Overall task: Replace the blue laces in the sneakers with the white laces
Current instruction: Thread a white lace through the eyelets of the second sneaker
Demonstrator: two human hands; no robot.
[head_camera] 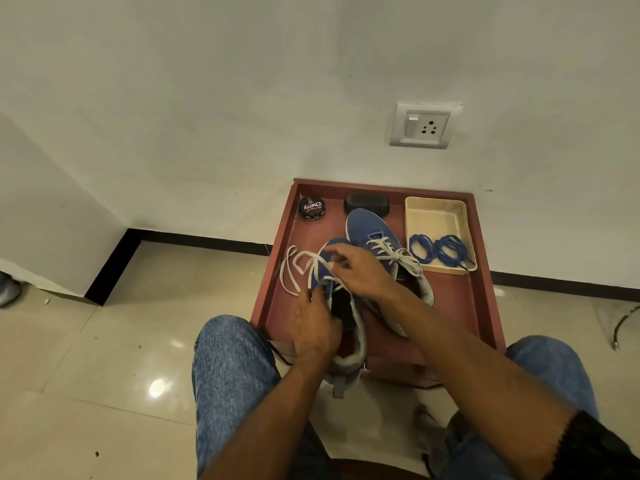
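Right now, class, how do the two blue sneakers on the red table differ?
The far sneaker has its white lace tied; the near sneaker has loose white lace trailing left. Nobody touches the far sneaker; the left hand and right hand work at the near sneaker. Both are blue.

Two sneakers (pixel 374 237) lie mid-table (pixel 460 306); tin (pixel 312 207) far left; tray (pixel 437 220) far right, holding coiled laces (pixel 436 249).
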